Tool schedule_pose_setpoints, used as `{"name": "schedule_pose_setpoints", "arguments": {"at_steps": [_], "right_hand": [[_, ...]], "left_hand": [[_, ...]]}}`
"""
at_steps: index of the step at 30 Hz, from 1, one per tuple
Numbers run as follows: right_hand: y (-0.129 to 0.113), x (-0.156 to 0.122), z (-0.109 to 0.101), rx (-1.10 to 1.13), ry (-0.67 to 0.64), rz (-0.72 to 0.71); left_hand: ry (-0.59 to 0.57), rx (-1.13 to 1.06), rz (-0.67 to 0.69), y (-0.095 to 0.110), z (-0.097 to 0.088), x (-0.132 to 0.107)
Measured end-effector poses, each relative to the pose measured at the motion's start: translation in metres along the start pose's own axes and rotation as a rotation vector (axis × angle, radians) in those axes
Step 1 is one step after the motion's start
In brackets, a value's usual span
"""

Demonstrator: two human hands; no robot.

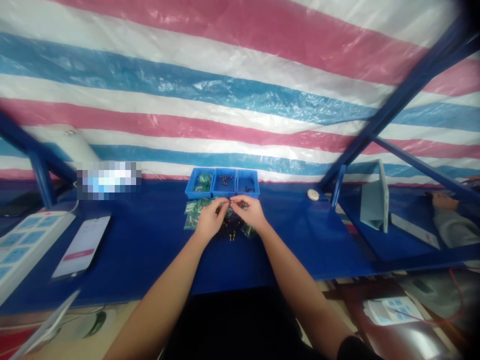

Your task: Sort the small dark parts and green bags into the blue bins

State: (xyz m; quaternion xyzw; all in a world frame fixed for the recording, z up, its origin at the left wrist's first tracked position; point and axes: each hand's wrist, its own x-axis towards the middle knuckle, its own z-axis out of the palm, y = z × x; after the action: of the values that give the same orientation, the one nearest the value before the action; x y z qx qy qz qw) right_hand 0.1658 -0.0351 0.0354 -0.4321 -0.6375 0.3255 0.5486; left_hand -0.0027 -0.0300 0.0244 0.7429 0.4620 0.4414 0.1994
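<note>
My left hand (212,218) and my right hand (250,212) meet at the middle of the blue table (150,235). The fingertips of both are pinched together around something small that I cannot make out. Below them lies a loose pile of small dark and brass-coloured parts (231,232), partly hidden by the hands. Small clear bags with greenish contents (192,220) lie beside my left hand. Just beyond the hands stand three joined blue bins: the left bin (190,189) holds greenish bags, the middle bin (224,192) small dark pieces, the right bin (252,175) a few dark bits.
On the left lie a phone (81,247) and a white power strip (28,245). A round cream object (312,194) sits near the blue frame post (338,186). Beyond the post are a tablet in a stand case (375,197) and another person's sleeve (455,227). Striped sheeting (225,120) hangs behind.
</note>
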Motion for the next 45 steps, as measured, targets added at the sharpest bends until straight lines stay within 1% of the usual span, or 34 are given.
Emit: {"name": "schedule_pose_setpoints", "arguments": {"at_steps": [11,15,20,29,36,39,42,44,45], "right_hand": [[-0.001,0.000,0.000,0.013,0.001,-0.016],[0.000,0.000,0.000,0.004,0.005,0.000],[0.001,0.000,0.000,0.013,-0.004,0.006],[0.001,-0.001,0.001,0.051,-0.016,0.001],[0.004,-0.002,0.005,0.176,-0.043,0.059],[0.004,0.000,0.004,0.208,-0.027,0.086],[0.005,0.004,0.003,0.237,0.019,0.197],[0.007,0.007,0.003,0.255,0.019,0.280],[0.008,0.009,0.004,0.277,0.012,0.296]], "left_hand": [[-0.023,0.004,0.011,0.003,-0.002,0.000],[-0.014,0.003,-0.020,0.001,-0.001,0.000],[0.003,-0.006,0.004,0.000,0.000,0.000],[-0.063,-0.005,0.000,0.000,-0.002,0.001],[-0.065,-0.016,0.000,0.000,0.000,0.001],[-0.062,-0.012,-0.018,0.001,-0.001,0.001],[-0.003,0.012,-0.041,0.002,-0.005,0.001],[0.057,0.028,-0.059,0.003,-0.007,0.002],[0.084,0.031,-0.065,0.003,-0.008,0.002]]}}
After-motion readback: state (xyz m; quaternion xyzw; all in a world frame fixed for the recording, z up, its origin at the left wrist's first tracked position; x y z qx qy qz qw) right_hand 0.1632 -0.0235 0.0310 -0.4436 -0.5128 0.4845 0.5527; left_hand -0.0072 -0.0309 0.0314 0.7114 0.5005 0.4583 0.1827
